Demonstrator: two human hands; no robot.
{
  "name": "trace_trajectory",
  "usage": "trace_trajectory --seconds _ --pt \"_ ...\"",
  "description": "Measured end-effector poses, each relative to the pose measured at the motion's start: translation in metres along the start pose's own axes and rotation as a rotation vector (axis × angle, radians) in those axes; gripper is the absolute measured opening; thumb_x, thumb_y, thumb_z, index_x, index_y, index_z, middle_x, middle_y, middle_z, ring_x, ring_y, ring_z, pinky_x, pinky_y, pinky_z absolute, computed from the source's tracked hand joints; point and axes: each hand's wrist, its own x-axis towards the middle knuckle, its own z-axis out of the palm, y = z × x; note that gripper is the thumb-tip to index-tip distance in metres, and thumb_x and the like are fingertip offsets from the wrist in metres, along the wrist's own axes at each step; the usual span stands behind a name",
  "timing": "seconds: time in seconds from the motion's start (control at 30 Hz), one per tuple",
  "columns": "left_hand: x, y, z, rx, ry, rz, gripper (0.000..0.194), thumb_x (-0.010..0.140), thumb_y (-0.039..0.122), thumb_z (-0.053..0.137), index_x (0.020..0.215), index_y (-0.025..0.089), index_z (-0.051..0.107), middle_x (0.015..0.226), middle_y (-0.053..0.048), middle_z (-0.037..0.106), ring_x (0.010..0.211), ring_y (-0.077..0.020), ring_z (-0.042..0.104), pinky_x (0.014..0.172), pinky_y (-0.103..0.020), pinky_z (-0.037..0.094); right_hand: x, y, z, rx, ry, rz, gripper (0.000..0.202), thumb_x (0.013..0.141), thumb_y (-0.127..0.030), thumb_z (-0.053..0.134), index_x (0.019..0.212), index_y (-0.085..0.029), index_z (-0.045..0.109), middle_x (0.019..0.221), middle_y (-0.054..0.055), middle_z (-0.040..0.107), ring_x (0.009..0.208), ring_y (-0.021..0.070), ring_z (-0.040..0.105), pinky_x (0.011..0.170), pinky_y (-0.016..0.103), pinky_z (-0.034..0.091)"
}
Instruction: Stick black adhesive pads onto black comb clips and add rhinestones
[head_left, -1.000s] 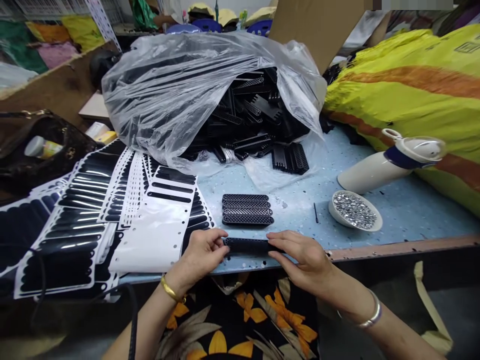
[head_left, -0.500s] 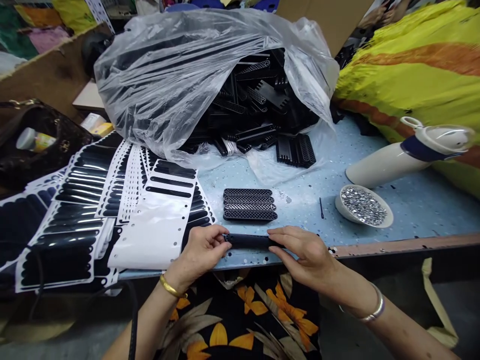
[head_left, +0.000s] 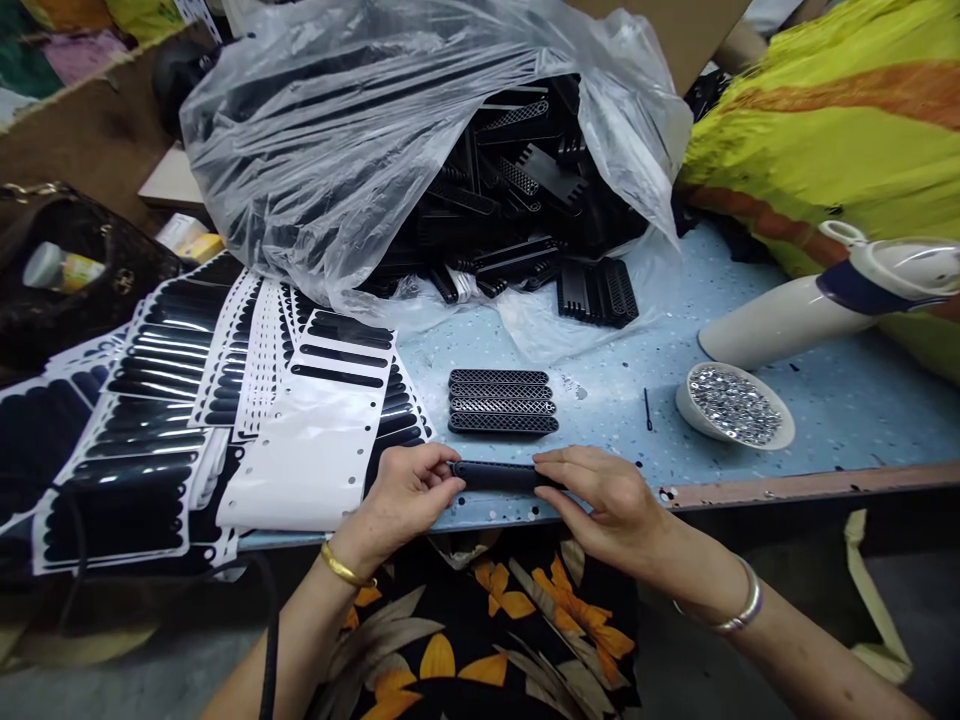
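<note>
Between both hands, at the front edge of the blue speckled table, is a long black plastic strip piece (head_left: pixel 496 476) with rounded ends. My left hand (head_left: pixel 417 490) pinches its left end between thumb and fingers. Its right end is gripped by my right hand (head_left: pixel 600 500), fingers on top and thumb below. Just beyond lies a stack of black pieces with a mesh pattern (head_left: pixel 502 402), side by side. To the left are white sheets of black oblong stickers (head_left: pixel 315 430); the nearest sheet is largely bare, with a few stickers at its top.
A clear plastic bag (head_left: pixel 322 170) of black plastic parts fills the back. At right stand a white bowl (head_left: pixel 786 432) of small shiny metal pieces and a leaning white bottle (head_left: pixel 772 325). A yellow sack (head_left: pixel 862 130) and a brown handbag (head_left: pixel 67 290) flank the table (head_left: pixel 600 400).
The view has shifted slightly. Both hands keep their hold on the black strip piece, which has tilted a little in the fingers.
</note>
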Motion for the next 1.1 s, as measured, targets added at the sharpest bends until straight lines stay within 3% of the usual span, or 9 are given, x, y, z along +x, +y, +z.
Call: trace_trajectory --seconds 0.67,0.83,1.1 --pt "-0.001 0.008 -0.004 0.032 -0.016 -0.013 0.020 0.075 0.022 0.064 0.091 0.013 0.072 0.063 -0.003 0.068 0.054 -0.0134 0.066 0.048 -0.018 0.049 0.004 -0.004 -0.002 0.061 0.017 0.034 0.018 0.088 -0.008 0.055 0.100 -0.018 0.064 0.088 0.009 0.071 0.079 0.0222 0.069 0.069 0.036 0.061" --pt "-0.002 0.007 -0.004 -0.044 -0.041 -0.042 0.022 0.084 0.026 0.055 0.092 0.013 0.071 0.058 -0.002 0.067 0.049 -0.0132 0.066 0.048 -0.019 0.051 0.007 -0.007 -0.006 0.059 0.021 0.021 0.017 0.087 -0.007 0.054 0.097 -0.016 0.064 0.084 0.010 0.071 0.077 0.0227 0.069 0.067 0.036 0.061" --pt "0.003 0.010 -0.001 -0.109 0.004 -0.154 0.018 0.076 0.030 0.062 0.073 0.014 0.069 0.053 0.000 0.063 0.048 -0.0156 0.067 0.042 -0.018 0.048 0.010 -0.010 -0.011 0.113 -0.028 0.071 0.018 0.088 -0.008 0.052 0.098 -0.015 0.065 0.083 0.010 0.070 0.076 0.0216 0.069 0.066 0.034 0.061"
